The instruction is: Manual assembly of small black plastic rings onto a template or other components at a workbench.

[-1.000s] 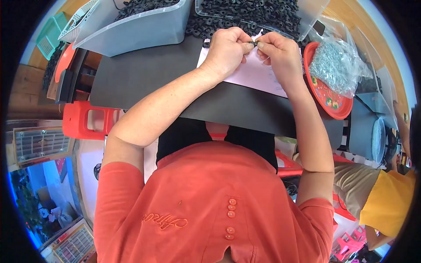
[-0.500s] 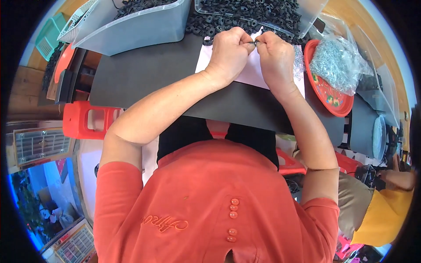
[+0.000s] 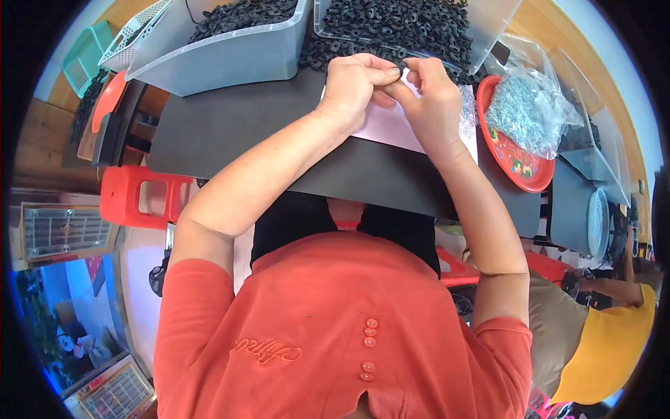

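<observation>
Over a white sheet (image 3: 391, 129) on the dark table, my two hands meet at the fingertips. Between them is a small black plastic part (image 3: 400, 65), mostly covered by the fingers. My left hand (image 3: 351, 91) pinches it from the left with thumb and forefinger. From the other side my right hand (image 3: 434, 101) has its thumb and fingers closed at the same part. Just beyond the hands lies a heap of similar black parts (image 3: 317, 52), spilling from a clear plastic bin (image 3: 447, 52).
A second clear bin (image 3: 230, 66) with black parts stands at the back left. To the right, a red tray (image 3: 527, 178) carries a plastic bag of small silvery pieces (image 3: 523, 112). A red stool (image 3: 118, 195) is at left; a person in yellow (image 3: 614, 342) sits at right.
Both hands have come slightly nearer to me. The left fingers now reach further over the black part, and the right hand has turned with its fingers loosened a little. The view has shifted slightly.
</observation>
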{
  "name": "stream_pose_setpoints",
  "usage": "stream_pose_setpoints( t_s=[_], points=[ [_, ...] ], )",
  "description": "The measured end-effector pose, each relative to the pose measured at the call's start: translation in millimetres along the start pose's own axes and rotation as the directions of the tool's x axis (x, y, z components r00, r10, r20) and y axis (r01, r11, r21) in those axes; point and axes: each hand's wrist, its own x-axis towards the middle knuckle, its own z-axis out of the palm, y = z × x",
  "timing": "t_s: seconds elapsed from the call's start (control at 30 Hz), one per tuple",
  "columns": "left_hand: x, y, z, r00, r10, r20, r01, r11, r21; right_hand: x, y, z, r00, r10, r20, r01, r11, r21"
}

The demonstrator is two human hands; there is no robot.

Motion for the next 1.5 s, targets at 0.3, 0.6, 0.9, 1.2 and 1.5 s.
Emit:
stream_pose_setpoints(
  t_s=[0.3,0.6,0.9,1.2,1.5],
  points=[
    [-9,13,2,0.978,-0.130,0.165,0.116,0.989,0.091,10,9,-16,0.878,-0.479,0.013,0.470,0.855,-0.218],
    [-20,60,10,0.952,0.275,0.130,-0.300,0.920,0.252,20,-3,-37,0.996,-0.088,-0.024,0.091,0.965,0.245],
    [4,139,-29,0.505,0.830,0.239,-0.403,-0.018,0.915,45,1,-91,0.903,0.428,-0.049,-0.181,0.482,0.857],
    [35,-14,41,0.787,0.344,0.511,-0.530,-0.045,0.847,41,19,-96,0.904,0.364,0.223,-0.415,0.627,0.660],
    [49,-15,41,0.951,0.191,0.242,-0.306,0.675,0.671,23,52,-74,0.847,0.464,0.260,-0.529,0.690,0.494]
  ],
)
